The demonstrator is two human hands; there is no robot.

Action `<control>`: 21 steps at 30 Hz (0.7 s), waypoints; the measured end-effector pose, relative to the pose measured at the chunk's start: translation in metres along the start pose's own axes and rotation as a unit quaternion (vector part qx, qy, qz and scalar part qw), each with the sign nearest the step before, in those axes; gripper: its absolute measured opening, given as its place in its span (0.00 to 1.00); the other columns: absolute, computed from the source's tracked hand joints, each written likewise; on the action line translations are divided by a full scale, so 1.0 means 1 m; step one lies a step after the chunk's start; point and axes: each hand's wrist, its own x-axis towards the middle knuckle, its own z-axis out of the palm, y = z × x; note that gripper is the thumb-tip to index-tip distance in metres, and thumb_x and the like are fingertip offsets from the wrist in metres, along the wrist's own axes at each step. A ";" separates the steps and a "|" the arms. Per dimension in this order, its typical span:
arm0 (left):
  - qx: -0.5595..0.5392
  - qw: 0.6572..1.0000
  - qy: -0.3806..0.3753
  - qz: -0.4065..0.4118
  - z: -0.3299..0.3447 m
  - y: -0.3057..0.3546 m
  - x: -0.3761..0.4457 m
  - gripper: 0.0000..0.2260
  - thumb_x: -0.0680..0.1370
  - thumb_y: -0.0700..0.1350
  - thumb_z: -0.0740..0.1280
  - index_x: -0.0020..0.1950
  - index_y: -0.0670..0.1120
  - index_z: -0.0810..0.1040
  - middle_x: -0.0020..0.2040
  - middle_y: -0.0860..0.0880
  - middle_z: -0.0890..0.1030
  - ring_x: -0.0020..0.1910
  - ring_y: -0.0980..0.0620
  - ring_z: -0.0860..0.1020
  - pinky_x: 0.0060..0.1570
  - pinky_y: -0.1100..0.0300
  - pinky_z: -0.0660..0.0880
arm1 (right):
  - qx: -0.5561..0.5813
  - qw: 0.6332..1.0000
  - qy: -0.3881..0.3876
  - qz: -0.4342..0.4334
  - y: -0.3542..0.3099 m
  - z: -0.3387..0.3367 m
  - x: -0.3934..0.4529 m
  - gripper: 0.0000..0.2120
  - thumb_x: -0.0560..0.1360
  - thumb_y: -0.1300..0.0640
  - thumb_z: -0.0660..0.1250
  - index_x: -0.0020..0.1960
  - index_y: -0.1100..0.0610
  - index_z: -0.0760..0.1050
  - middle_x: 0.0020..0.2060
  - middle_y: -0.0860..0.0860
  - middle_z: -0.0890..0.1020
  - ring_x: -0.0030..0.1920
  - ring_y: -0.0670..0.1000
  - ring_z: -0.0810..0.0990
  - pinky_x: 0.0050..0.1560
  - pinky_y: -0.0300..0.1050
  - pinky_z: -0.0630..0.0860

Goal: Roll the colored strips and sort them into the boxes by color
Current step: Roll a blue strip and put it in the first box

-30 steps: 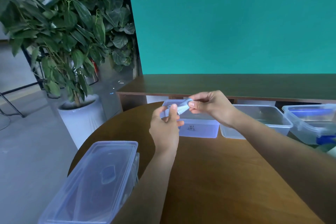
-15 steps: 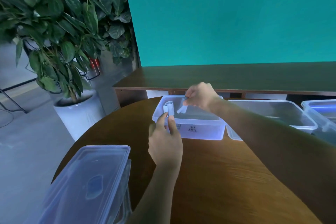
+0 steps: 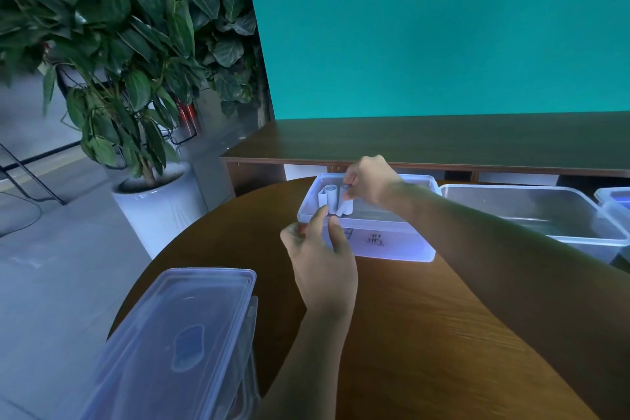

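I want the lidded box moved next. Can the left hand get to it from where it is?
Probably yes: the left hand holds nothing, and only bare table lies between it and the lidded box.

two white rolls (image 3: 335, 202), three open clear boxes (image 3: 375, 242), one lidded box (image 3: 177, 344), one potted plant (image 3: 102, 44), two hands (image 3: 324, 269)

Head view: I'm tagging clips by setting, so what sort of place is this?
Probably an office or lobby corner, not a home kitchen or workshop: a round wooden table, a potted plant in a white pot, a teal wall and a bare grey floor.
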 end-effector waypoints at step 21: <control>-0.018 0.999 -0.031 0.003 -0.003 -0.001 0.000 0.18 0.83 0.55 0.62 0.72 0.56 0.73 0.63 0.55 0.64 0.50 0.65 0.70 0.37 0.81 0.66 | 0.004 1.000 -0.008 0.007 -0.010 0.000 -0.008 0.08 0.76 0.61 0.71 0.51 0.65 0.82 0.47 0.62 0.85 0.51 0.62 0.84 0.53 0.56 0.82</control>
